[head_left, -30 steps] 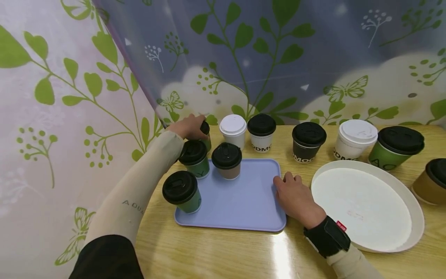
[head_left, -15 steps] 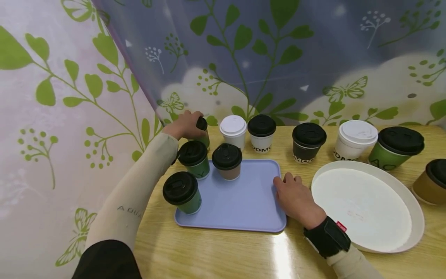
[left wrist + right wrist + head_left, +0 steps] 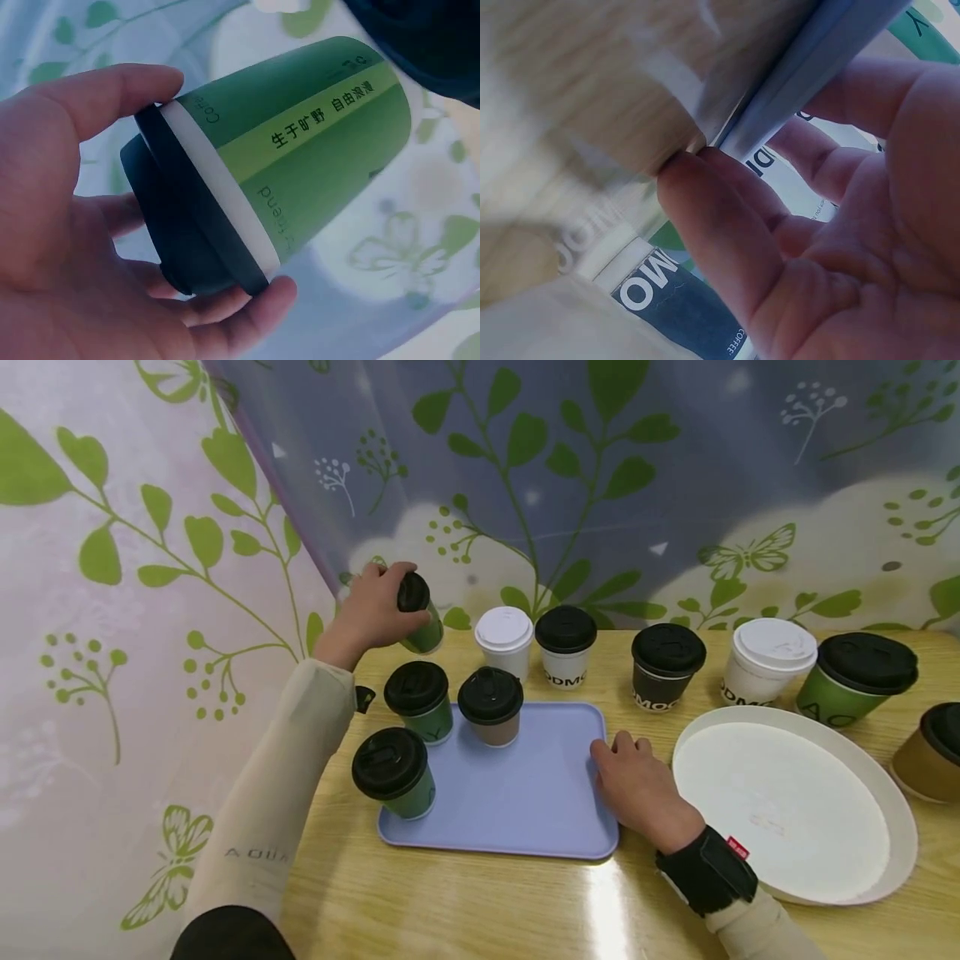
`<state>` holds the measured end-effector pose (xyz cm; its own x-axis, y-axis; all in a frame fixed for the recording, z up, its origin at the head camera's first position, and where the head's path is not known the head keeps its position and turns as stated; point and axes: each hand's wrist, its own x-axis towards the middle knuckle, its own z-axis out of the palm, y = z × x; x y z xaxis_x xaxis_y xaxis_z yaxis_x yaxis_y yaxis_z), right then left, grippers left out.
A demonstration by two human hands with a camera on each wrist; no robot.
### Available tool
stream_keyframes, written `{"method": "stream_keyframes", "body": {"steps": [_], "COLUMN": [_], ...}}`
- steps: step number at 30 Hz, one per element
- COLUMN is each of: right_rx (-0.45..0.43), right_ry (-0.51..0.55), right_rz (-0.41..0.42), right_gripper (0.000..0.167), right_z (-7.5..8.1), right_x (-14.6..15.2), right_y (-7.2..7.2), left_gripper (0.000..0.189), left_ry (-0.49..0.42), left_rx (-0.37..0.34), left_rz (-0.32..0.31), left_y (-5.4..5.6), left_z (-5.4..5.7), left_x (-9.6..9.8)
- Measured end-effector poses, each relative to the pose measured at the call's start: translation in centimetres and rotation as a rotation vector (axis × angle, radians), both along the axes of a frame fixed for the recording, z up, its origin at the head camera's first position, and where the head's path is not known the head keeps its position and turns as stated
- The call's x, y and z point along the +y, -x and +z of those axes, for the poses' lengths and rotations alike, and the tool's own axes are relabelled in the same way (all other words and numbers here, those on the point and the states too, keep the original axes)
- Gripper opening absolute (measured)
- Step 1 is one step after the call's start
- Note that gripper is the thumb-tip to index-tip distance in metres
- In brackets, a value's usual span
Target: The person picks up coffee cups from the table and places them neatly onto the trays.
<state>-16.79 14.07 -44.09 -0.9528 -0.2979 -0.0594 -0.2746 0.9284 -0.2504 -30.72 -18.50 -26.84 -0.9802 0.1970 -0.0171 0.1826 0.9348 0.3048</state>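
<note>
The right hand seemed to pinch the lilac tray by its right rim, fingertips poorly seen. Left stood the front green cup; the back green cup and brown cup stood between the tray's bare middle and the held cup: green, pale-banded, tilted, the left hand clamping thumb and fingers round its black lid.

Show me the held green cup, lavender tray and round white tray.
Held green cup (image 3: 285, 159): left wrist view, side wall.
Lavender tray (image 3: 517, 793): head view, bare floor.
Round white tray (image 3: 783, 802): head view, inner base.
</note>
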Motion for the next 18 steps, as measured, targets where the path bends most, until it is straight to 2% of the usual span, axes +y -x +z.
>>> {"method": "stream_keyframes", "body": {"steps": [4,8,11,14,18], "right_rx": [-0.003,0.01,0.033,0.04,0.02], "right_ry": [0.0,0.004,0.005,0.006,-0.001], "right_rz": [0.007,0.009,0.009,0.011,0.007], "right_gripper": [0.02,0.019,0.017,0.016,0.017], "right_z": [0.0,0.0,0.0,-0.1,-0.1], "right_x": [0.0,0.1,0.1,0.1,0.0], "right_y": [-0.1,-0.1,-0.1,0.0,0.0], "left_gripper": [0.075,0.073,0.071,0.069,0.068], "left_ry": [-0.002,-0.05,-0.107,-0.164,-0.229], "left_rx": [0.099,0.204,0.305,0.41,0.477], "left_rz": [0.025,0.019,-0.021,-0.088,-0.164], "left_y": [-2.4,-5.4,-7.9,-10.3,-13.3], "left_z": [1.0,2.0,2.4,2.5,2.1], "left_x": [0.5,1.0,1.6,2.4,3.7]}}
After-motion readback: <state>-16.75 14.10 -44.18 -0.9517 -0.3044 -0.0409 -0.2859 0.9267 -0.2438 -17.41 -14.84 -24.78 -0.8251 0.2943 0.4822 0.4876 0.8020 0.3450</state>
